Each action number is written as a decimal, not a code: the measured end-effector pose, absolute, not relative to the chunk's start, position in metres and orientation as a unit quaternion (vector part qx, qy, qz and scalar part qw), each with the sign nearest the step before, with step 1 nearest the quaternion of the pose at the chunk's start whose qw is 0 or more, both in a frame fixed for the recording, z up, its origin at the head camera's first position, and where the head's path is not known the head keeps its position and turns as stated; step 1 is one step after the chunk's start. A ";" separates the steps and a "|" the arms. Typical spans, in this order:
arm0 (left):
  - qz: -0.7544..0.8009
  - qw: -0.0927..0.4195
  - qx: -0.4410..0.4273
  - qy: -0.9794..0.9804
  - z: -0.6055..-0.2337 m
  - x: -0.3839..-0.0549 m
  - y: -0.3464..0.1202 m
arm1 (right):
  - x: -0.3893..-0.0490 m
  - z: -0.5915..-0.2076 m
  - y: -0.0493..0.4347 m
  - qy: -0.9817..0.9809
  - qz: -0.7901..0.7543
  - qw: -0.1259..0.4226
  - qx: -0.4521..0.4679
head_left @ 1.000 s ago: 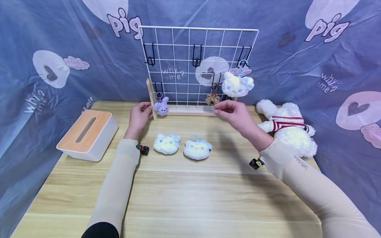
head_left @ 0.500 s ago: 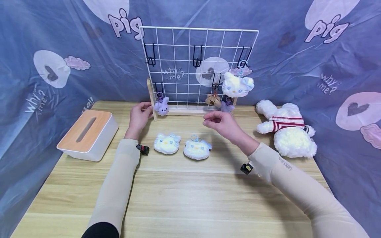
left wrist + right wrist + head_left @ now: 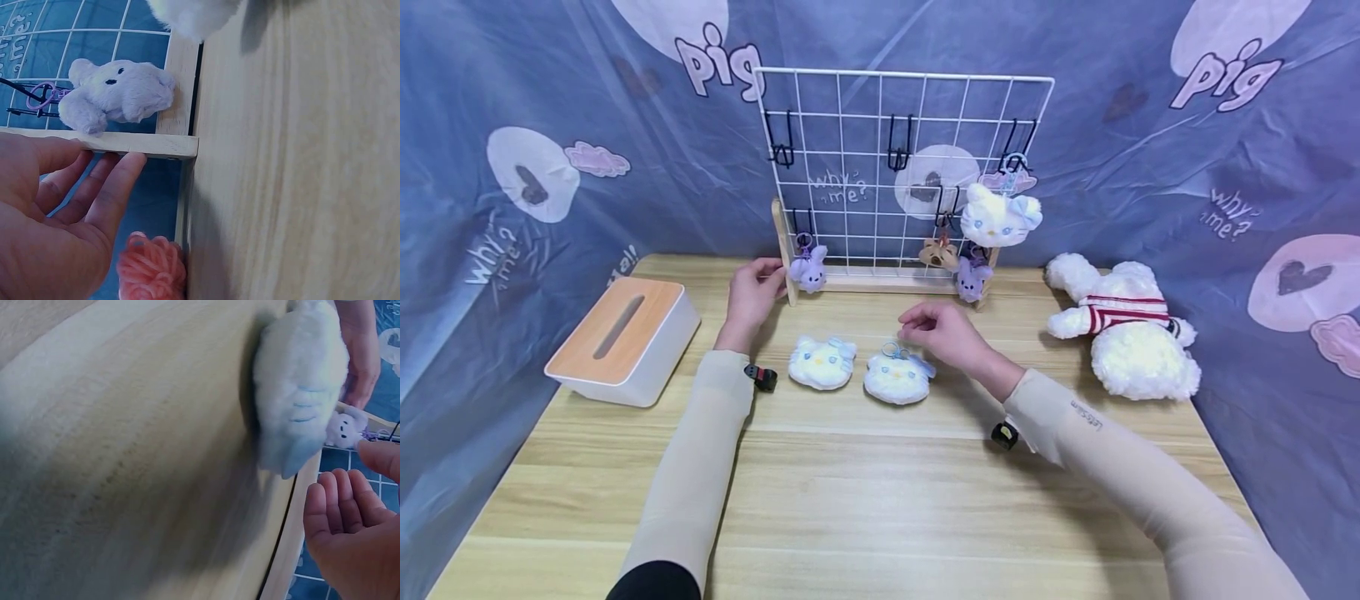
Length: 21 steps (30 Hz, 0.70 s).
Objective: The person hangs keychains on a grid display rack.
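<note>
My left hand (image 3: 752, 296) holds the left wooden post (image 3: 140, 144) of a white wire grid rack (image 3: 880, 73) between thumb and fingers. Beside it a purple plush rabbit keychain (image 3: 809, 271) hangs from a black hook. My right hand (image 3: 946, 333), fingers loosely curled around nothing, hovers just right of a metal ring on a white cat-face plush keychain (image 3: 897, 385). A second cat-face plush (image 3: 820, 367) lies left of it on the table. In the right wrist view, one white plush (image 3: 300, 394) appears beyond the fingers.
On the rack hang another cat plush (image 3: 996, 218), a brown plush (image 3: 937, 253) and a purple rabbit (image 3: 972, 282). Two upper black hooks (image 3: 898, 154) bear nothing. A tissue box (image 3: 647, 333) stands left; a white stuffed animal (image 3: 1138, 350) lies right. Pink yarn (image 3: 151, 269) sits behind the rack.
My right hand has come away from the rack's lower right, down and left towards the right-hand cat plush, uncovering the purple rabbit there. The left hand stays at the post.
</note>
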<state>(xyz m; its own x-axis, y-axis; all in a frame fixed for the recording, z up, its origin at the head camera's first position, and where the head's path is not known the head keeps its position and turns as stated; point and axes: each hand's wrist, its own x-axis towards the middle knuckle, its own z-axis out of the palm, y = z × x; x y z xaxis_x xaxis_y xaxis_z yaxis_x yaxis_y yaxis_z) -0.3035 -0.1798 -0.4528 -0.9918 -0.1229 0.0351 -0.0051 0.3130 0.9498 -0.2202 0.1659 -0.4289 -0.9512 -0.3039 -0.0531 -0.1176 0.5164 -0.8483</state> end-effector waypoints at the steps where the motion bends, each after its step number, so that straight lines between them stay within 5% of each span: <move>1: -0.585 0.050 0.040 -0.809 -0.453 -0.304 -0.180 | -0.221 -0.430 0.165 0.868 -0.471 0.101 -0.120; 21: -0.587 0.047 0.041 -0.807 -0.452 -0.303 -0.179 | -0.239 -0.439 0.145 0.914 -0.355 0.181 -0.084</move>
